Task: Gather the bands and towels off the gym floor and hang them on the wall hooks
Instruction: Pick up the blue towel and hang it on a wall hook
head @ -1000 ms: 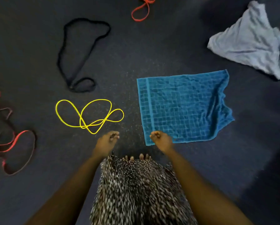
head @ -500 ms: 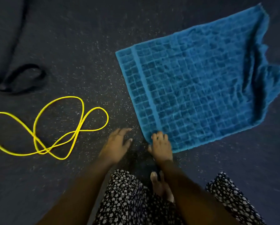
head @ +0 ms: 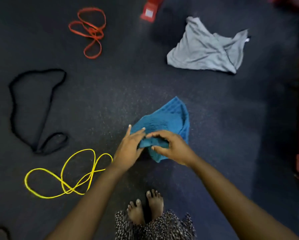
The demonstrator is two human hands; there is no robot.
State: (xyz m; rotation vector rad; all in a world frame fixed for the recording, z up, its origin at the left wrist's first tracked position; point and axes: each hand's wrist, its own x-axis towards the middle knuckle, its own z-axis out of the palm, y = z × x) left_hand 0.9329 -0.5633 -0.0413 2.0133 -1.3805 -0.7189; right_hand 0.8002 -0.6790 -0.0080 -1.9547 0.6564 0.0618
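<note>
- The blue towel [head: 167, 118] is off the floor [head: 110, 92], bunched between both hands above the middle of it, just ahead of the person's bare feet.
- The right hand [head: 171, 148] grips a gathered fold, its fingers curled round the cloth. The left hand [head: 128, 149] lies against the towel's left side with fingers mostly straight; whether its thumb pinches anything is hidden.
- The towel looks like light, soft terry. It should sag and drape at once, with no stiffness to hold a shape. It is not likely to slip or be damaged, but loose corners may trail.
- For hanging, a hold on one hemmed edge or a corner seems best, so the rest falls straight over a hook instead of staying in a wad.
- The grey towel [head: 206, 51] lies crumpled toward the far right of the floor. It looks thinner and limper, so a pinch at any raised crease should lift it.
- The yellow band [head: 68, 190] lies in loops near the left hand, the black band [head: 38, 149] at the left side, and the orange band [head: 93, 32] toward the far edge.
- The bands look light, rubbery and floppy. I judge they could tangle or spring, so each is best hooked through one loop with the fingers.
- No wall hooks are in view.
</note>
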